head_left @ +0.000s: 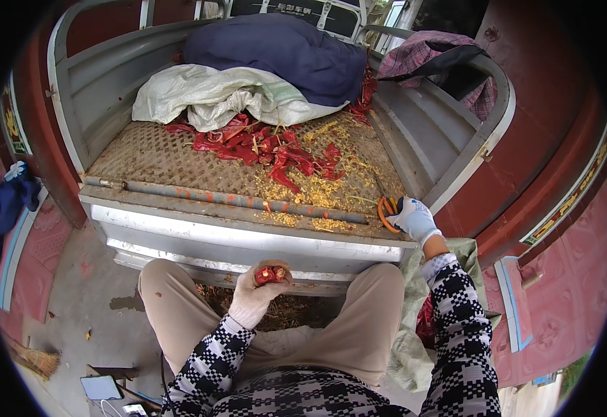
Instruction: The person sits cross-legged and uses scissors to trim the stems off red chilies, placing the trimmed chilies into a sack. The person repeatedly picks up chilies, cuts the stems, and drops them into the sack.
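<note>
- The left hand (260, 292) holds a bunch of red chillies (270, 274) between the knees, ends facing up, probably to keep them together.
- The orange-handled scissors (387, 214) are at the cart bed's (151, 149) near edge, seemingly for easy reach.
- Left fingers wrap snugly round the bunch.
- The right hand's (417, 219) fingers touch the scissor handles; how tightly they close cannot be told.

Red peppers (270, 275), orange handles (386, 217), black-and-white checked sleeves (462, 320), navy cloth (269, 52), pink plaid fabric (425, 54).
</note>
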{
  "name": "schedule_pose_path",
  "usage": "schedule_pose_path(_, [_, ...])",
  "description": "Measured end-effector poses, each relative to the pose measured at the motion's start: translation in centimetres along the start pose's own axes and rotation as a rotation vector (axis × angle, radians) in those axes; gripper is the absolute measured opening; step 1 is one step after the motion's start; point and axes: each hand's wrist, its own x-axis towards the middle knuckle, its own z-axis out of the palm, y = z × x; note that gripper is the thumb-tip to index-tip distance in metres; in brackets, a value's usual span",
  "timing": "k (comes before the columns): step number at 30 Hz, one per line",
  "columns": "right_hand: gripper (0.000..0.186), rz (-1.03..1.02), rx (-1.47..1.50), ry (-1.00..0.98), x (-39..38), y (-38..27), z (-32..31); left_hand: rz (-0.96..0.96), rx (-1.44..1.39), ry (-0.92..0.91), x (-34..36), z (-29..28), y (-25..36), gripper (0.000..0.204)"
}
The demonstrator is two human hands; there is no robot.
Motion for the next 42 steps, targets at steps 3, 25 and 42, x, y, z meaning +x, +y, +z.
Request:
schedule_pose_path(3, [0.052, -0.042, -0.021, -0.081, 0.5, 1.2, 0.6, 0.043, 0.081, 0.060, -0.1, 0.2, 0.9, 0.032])
schedule_pose_path(25, [0.075, -0.551, 1.434, -1.160, -20.1, -5.0, 5.1, 0.116, 0.017, 0.040, 0.2, -1.0, 0.1, 0.037])
schedule_pose_path(42, [0.087, -0.336, 1.784, -1.563, -22.2, -5.8, 4.5, 0.109, -0.050, 0.011, 0.4, -1.2, -0.5, 0.038])
